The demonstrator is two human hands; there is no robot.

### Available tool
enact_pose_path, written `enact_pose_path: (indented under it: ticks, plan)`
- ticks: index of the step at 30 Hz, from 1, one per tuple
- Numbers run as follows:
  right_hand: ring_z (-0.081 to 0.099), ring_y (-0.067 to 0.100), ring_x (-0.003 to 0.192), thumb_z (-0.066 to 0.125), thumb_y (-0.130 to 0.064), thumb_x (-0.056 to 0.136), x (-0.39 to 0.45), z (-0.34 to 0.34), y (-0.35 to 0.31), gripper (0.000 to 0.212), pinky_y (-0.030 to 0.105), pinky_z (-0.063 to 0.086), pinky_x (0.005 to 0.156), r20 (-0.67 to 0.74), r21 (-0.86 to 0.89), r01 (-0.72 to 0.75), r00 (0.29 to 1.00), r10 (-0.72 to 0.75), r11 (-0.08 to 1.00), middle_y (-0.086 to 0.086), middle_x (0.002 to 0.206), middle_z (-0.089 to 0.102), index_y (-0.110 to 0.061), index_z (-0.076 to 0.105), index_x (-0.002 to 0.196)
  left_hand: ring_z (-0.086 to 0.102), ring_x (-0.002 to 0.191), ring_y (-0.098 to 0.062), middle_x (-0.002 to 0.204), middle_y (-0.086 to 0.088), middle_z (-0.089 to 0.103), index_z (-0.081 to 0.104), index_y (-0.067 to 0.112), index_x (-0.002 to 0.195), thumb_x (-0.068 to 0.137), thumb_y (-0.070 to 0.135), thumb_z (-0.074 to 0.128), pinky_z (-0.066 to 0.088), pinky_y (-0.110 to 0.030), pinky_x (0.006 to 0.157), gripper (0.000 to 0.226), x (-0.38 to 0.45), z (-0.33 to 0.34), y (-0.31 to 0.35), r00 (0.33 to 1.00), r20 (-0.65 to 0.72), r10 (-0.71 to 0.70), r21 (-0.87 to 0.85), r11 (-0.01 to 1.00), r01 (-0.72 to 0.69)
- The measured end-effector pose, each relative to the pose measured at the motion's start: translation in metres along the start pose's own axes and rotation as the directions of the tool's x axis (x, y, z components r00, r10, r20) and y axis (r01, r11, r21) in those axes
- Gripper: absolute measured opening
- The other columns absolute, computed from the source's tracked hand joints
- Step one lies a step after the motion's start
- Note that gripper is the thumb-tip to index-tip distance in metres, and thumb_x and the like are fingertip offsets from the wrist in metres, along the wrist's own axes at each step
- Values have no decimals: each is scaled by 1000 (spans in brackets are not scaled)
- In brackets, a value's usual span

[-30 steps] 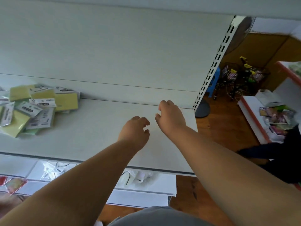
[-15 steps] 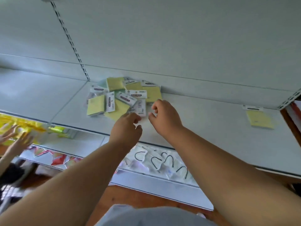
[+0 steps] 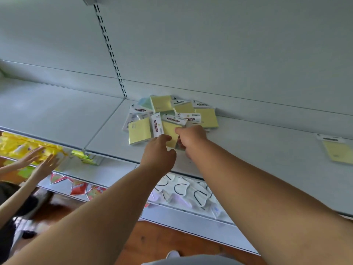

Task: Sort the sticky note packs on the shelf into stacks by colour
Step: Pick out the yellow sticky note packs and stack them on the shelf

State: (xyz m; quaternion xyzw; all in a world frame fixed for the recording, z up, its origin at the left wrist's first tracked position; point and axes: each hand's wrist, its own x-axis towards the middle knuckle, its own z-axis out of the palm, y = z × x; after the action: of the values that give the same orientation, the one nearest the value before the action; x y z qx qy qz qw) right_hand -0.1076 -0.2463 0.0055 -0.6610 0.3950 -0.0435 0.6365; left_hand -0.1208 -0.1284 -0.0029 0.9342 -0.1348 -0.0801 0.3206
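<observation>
A loose pile of sticky note packs (image 3: 172, 115) lies on the white shelf (image 3: 257, 146) against its back wall. Most are yellow, a few pale green or blue, all with white header cards. One yellow pack (image 3: 338, 152) lies alone at the far right. My left hand (image 3: 158, 153) is at the pile's front edge with fingers loosely curled, its fingertips next to the front yellow pack (image 3: 169, 131). My right hand (image 3: 191, 138) reaches over that pack's right edge with fingers bent down. Whether it grips the pack is hidden.
Another person's two hands (image 3: 38, 159) reach toward yellow goods (image 3: 19, 144) on the lower shelf at left. White packets (image 3: 191, 190) lie on the lower shelf under my arms. A slotted upright (image 3: 110, 52) divides the back wall.
The view swung left, bringing the pile to the centre. Both my hands moved forward from the bare shelf to the pile's front edge.
</observation>
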Motion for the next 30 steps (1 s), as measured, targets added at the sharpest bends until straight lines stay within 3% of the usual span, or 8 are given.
enact_pose_path:
  ticks: [2, 6, 10, 12, 16, 20, 26, 30]
  plan:
    - [62, 25, 64, 79, -21, 75, 3, 1, -3, 30, 31, 51, 57, -8, -2, -43, 999, 43, 999, 14, 87, 71, -6, 68, 98, 52, 120, -21, 129, -3, 58, 53, 17, 130, 85, 13, 56, 41, -29, 95, 45, 1, 0, 1, 999, 17, 39, -9, 999, -39]
    - [63, 25, 83, 76, -24, 81, 8, -9, -7, 22, 29, 46, 67, -19, -112, 67, 997, -70, 991, 5, 94, 68, -16, 65, 98, 55, 115, -19, 125, -1, 61, 57, 17, 127, 87, 8, 54, 42, -26, 93, 41, -1, 3, 4, 996, 3, 86, -47, 995, -86]
    - [56, 14, 70, 70, -28, 86, 2, -44, -1, 17, 25, 43, 64, -13, -245, 266, 961, -277, 932, -8, 78, 58, -17, 58, 91, 56, 112, -20, 121, -2, 59, 58, 18, 122, 87, 8, 57, 46, -31, 96, 37, 2, 11, 12, 988, -101, 114, -126, 984, -127]
    - [57, 14, 69, 69, -26, 87, -2, -73, 5, 14, 26, 47, 62, -3, -200, 303, 951, -310, 932, -8, 79, 59, -18, 58, 94, 57, 109, -19, 121, -3, 58, 57, 20, 121, 88, 13, 59, 47, -31, 91, 34, 4, 18, 26, 985, -112, 132, -142, 979, -147]
    - [67, 26, 78, 70, -23, 84, -3, -145, 19, 19, 38, 57, 65, -60, -161, 281, 954, -294, 946, 4, 90, 68, -25, 59, 100, 59, 76, -3, 100, 10, 64, 61, 24, 112, 88, 19, 61, 40, -15, 62, 24, 1, 44, 75, 986, 20, 163, -213, 965, -155]
    - [69, 25, 84, 66, -26, 86, 3, -228, 31, 7, 50, 58, 79, -243, -229, 232, 927, -287, 945, 2, 91, 71, -21, 63, 90, 57, 67, 3, 96, 11, 65, 63, 27, 106, 83, 21, 70, 44, -20, 65, 25, -15, 80, 133, 950, 146, 276, -274, 934, -229]
    - [68, 27, 85, 69, -23, 84, 19, -353, 51, 11, 48, 57, 80, -345, -347, 186, 886, -310, 919, 5, 89, 72, -12, 69, 87, 56, 67, 5, 116, 10, 47, 61, 24, 120, 76, 16, 73, 41, -2, 56, 47, -36, 159, 222, 888, 234, 395, -264, 905, -333]
    - [66, 22, 82, 67, -26, 86, 37, -431, 55, 12, 33, 53, 69, -339, -501, 159, 868, -362, 850, 1, 88, 70, -14, 68, 87, 58, 76, -5, 130, 5, 40, 57, 18, 128, 80, 18, 70, 46, -13, 76, 49, -50, 217, 283, 872, 235, 429, -177, 901, -396]
